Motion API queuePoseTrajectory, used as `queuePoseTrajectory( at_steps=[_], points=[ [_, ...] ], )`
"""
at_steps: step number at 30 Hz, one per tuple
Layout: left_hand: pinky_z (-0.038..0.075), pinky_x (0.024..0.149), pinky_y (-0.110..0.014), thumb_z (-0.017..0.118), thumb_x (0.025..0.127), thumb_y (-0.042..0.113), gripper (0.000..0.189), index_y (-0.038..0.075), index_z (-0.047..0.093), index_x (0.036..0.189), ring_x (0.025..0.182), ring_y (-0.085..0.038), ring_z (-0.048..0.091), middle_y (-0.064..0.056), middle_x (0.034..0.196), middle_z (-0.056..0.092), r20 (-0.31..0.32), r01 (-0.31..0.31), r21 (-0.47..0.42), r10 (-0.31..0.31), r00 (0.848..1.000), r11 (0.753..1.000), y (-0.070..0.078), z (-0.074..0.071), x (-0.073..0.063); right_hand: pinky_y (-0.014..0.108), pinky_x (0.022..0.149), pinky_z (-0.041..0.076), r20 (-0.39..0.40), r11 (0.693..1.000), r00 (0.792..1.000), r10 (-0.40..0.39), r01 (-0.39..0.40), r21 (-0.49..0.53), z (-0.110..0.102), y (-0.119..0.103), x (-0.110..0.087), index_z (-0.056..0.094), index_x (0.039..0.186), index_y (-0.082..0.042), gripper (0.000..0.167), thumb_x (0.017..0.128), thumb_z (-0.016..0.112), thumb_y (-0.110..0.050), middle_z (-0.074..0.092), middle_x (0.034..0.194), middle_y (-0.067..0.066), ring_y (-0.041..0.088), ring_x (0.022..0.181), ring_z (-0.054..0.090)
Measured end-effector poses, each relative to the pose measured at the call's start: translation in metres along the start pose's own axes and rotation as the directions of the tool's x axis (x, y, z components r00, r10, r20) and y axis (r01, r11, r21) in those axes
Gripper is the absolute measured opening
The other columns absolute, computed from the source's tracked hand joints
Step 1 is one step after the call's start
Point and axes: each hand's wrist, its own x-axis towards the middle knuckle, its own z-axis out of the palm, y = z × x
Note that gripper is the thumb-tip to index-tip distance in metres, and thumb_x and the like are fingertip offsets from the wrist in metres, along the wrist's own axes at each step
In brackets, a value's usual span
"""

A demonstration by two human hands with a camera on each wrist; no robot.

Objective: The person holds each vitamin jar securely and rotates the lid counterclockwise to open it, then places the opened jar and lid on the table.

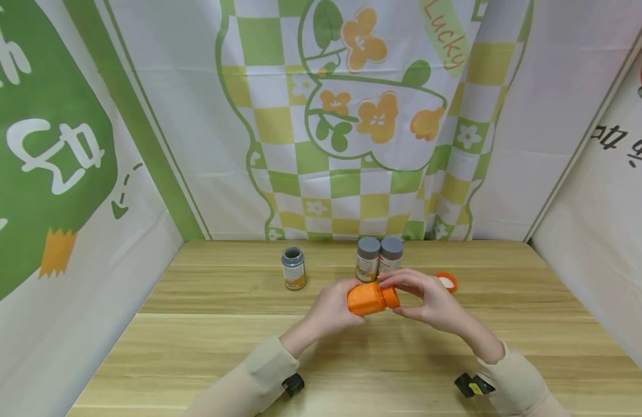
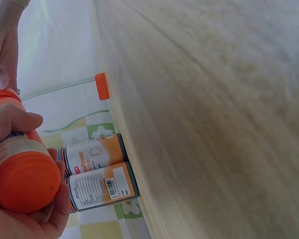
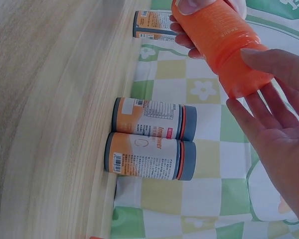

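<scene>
My left hand [image 1: 332, 307] grips the body of an orange plastic bottle [image 1: 366, 299], which lies tilted sideways above the table. Its base and a pale label with a barcode face the left wrist view. Around the bottle's other end, the right hand [image 1: 427, 298] curls its thumb and fingers; in the right wrist view the thumb [image 3: 274, 64] presses on that end. Whether a cap sits there I cannot tell. Behind the hands stand two supplement bottles [image 3: 147, 118] with grey lids, side by side. An orange cap [image 1: 447, 282] rests on the table to the right, its white inside facing up.
At the left back of the wooden table [image 1: 211, 341] an uncapped grey bottle [image 1: 293, 269] stands upright with its dark mouth showing. A patterned cloth [image 1: 347, 174] hangs behind the table's far edge, and printed sheets flank both sides.
</scene>
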Motion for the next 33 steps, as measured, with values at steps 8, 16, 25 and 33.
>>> queuePoseTrajectory(
  at_steps=[8, 16, 25, 33],
  points=[
    [0.041, 0.066, -0.024, 0.081, 0.057, 0.016, 0.054, 0.013, 0.064, 0.108, 0.075, -0.011, 0.050, 0.000, 0.091, 0.057, -0.002, 0.013, 0.014, -0.013, 1.000, 1.000, -0.001, 0.000, 0.000, 0.028, 0.098, 0.045, 0.000, 0.997, 1.000, -0.026, 0.026, -0.067, 0.000, 0.000, 0.001, 0.063, 0.117, -0.017, 0.049, 0.075, 0.074, 0.006, 0.059, 0.129, 0.003, 0.014, 0.123, 0.053],
    [0.041, 0.069, -0.027, 0.083, 0.056, 0.014, 0.056, 0.014, 0.065, 0.109, 0.078, -0.013, 0.049, -0.001, 0.093, 0.054, 0.013, 0.037, -0.043, -0.037, 0.999, 0.998, -0.003, 0.000, 0.001, 0.019, 0.097, 0.043, -0.020, 0.989, 0.998, -0.064, 0.060, -0.138, 0.001, -0.009, 0.003, 0.066, 0.111, -0.009, 0.047, 0.070, 0.073, 0.013, 0.062, 0.125, 0.011, 0.022, 0.120, 0.055],
    [0.041, 0.073, -0.029, 0.083, 0.056, 0.011, 0.057, 0.013, 0.065, 0.110, 0.082, -0.014, 0.049, -0.001, 0.095, 0.055, 0.023, 0.063, -0.084, -0.062, 0.998, 0.994, -0.007, 0.001, 0.001, 0.020, 0.096, 0.045, -0.016, 0.992, 0.997, -0.072, 0.070, -0.106, -0.001, -0.034, 0.005, 0.065, 0.109, 0.000, 0.041, 0.071, 0.071, 0.015, 0.061, 0.121, 0.021, 0.019, 0.120, 0.055],
    [0.040, 0.075, -0.031, 0.084, 0.056, 0.012, 0.055, 0.012, 0.066, 0.108, 0.084, -0.015, 0.050, -0.001, 0.095, 0.058, 0.011, 0.060, -0.075, -0.059, 0.998, 0.995, -0.007, 0.001, 0.001, 0.029, 0.095, 0.047, -0.041, 0.995, 0.996, -0.083, 0.081, -0.062, 0.001, -0.010, 0.001, 0.060, 0.117, -0.001, 0.050, 0.071, 0.072, 0.014, 0.057, 0.125, 0.022, 0.010, 0.121, 0.054]
  ],
)
